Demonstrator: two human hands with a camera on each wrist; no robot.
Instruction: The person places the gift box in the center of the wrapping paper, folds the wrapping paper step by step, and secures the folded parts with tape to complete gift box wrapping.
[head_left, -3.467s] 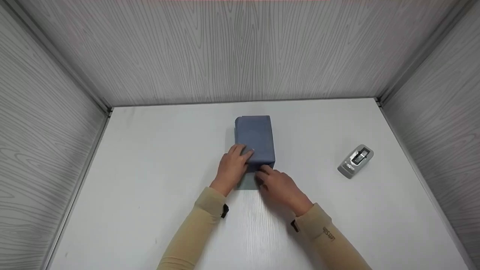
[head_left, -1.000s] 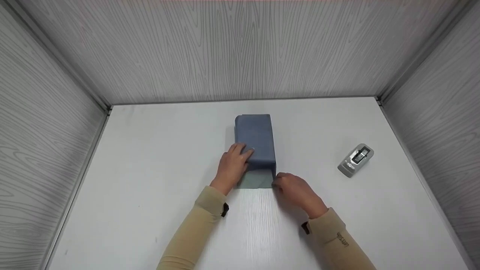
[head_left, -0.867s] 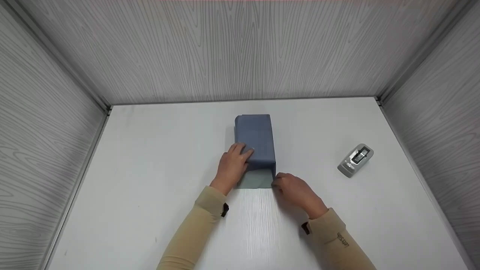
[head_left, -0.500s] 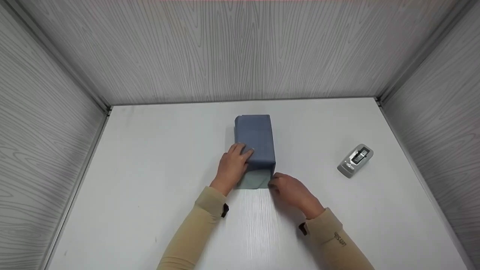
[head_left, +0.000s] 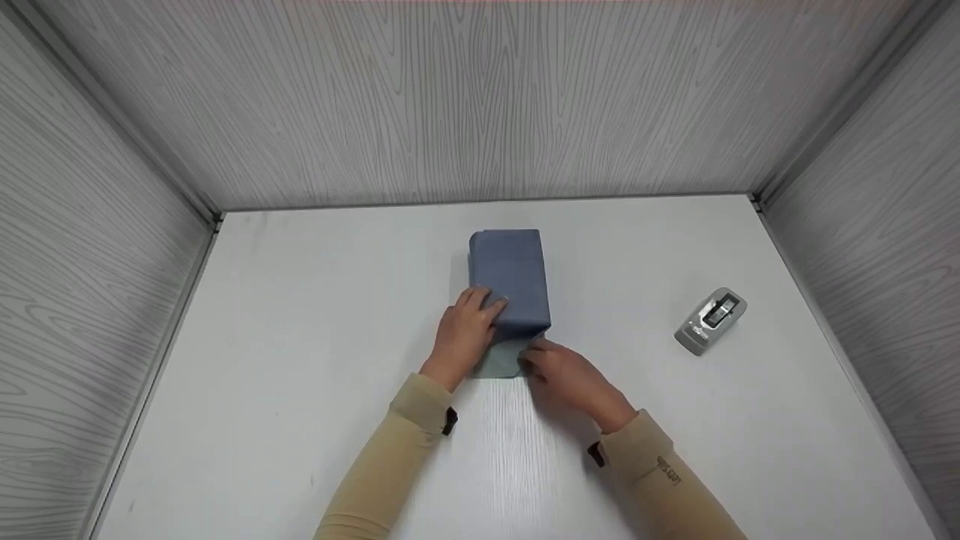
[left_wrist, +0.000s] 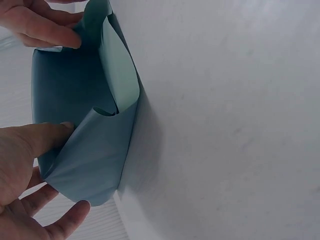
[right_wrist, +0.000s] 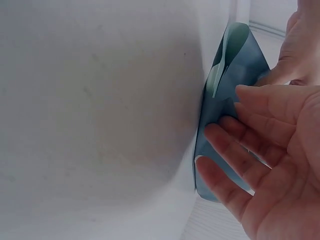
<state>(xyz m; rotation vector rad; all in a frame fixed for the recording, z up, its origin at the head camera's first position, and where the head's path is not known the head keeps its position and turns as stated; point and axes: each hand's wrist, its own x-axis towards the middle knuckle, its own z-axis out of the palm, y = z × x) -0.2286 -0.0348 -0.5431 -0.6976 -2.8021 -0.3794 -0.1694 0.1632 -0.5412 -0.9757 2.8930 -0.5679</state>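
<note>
A box wrapped in blue paper lies on the white table in the head view. At its near end the wrapping paper stands loose, its pale green inner side showing. My left hand holds the box at its near left corner, fingers on the left side and thumb at the top edge. My right hand pinches the right end flap between thumb and fingers, folded inward against the box end. In the left wrist view the left flap is also bent in, and the bottom flap sticks out.
A grey tape dispenser with a dark opening on top lies on the table to the right. Grey wood-grain panels stand behind and at both sides of the white table.
My right hand has moved from the box end out to the right flap's edge, then back left, bringing the flap inward. The left hand has stayed on the box.
</note>
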